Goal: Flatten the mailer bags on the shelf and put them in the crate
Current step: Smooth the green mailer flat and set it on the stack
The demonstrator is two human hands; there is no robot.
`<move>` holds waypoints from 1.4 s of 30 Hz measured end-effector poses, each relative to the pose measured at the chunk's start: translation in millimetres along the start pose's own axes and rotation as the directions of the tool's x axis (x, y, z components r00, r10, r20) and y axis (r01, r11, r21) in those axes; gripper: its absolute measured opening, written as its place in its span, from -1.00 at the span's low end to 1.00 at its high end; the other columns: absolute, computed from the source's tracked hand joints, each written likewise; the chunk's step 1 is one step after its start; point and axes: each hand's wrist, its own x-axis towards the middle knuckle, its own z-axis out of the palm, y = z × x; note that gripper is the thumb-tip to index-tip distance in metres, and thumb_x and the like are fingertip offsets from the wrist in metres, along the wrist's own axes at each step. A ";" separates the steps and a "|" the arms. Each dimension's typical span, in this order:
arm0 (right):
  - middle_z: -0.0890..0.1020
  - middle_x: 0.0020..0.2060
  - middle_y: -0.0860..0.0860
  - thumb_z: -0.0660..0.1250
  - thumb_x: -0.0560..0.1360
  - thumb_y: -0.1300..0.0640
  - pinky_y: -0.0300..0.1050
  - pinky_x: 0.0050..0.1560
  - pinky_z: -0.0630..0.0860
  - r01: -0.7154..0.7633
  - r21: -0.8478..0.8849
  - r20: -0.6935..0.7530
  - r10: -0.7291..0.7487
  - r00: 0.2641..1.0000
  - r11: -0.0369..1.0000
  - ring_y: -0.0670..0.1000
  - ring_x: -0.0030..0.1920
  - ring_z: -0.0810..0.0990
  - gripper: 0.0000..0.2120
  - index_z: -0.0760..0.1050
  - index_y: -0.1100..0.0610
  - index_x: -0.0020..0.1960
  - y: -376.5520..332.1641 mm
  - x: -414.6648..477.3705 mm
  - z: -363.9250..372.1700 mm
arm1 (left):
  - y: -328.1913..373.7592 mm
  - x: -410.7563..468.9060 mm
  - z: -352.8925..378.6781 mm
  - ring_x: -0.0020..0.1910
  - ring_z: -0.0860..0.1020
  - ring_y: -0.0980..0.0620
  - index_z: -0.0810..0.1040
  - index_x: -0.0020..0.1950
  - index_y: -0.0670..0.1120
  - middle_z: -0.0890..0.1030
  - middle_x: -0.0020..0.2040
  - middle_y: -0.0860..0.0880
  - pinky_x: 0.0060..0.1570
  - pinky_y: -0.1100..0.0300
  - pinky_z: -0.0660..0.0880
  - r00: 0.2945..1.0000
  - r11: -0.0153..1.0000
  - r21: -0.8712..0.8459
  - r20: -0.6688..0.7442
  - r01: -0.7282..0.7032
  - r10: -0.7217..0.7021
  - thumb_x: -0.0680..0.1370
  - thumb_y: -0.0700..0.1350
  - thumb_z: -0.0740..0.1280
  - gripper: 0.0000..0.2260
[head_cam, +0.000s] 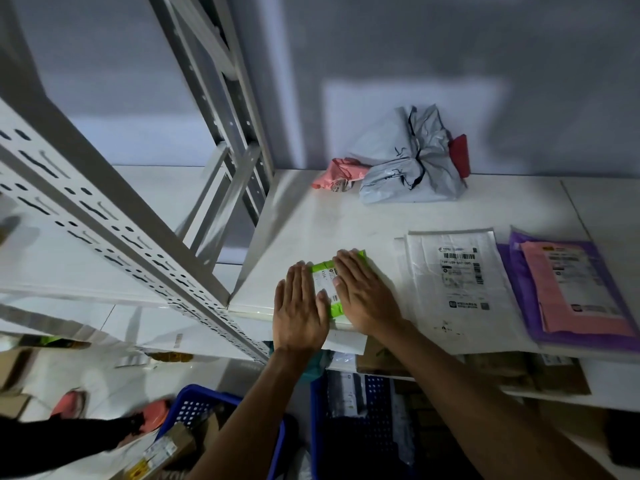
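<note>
The grip is wide on both sides: the left hand (300, 308) and the right hand (363, 294) lie palm-down with fingers straight, pressing a small green mailer bag (325, 280) flat against the white shelf (311, 220), near its front edge at lower centre of the frame. From where I stand the bag looks like thin, glossy plastic film with a paper label. It should be light and limp, apt to slide on that smooth board and spring back at its creases. I would take it by pinching one edge. To the right lie flattened ones: a white bag (457, 282), then a pink bag (581, 296) on a purple bag (512, 268). A crumpled grey bag (412, 168) waits at upper centre. A blue perforated crate (194, 414) sits at the bottom.
</note>
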 end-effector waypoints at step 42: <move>0.39 0.49 0.26 0.05 0.71 0.11 0.13 0.50 0.32 -0.228 0.020 -0.022 0.228 0.973 0.974 0.18 0.55 0.30 -0.55 0.38 0.37 0.47 19.0 -14.8 -3.5 | 42.7 24.8 12.5 0.55 0.27 0.05 0.37 0.54 -0.10 0.38 0.54 -0.05 0.53 0.08 0.20 0.952 0.912 -0.281 -0.157 -0.299 0.264 0.68 -0.09 0.12 -0.58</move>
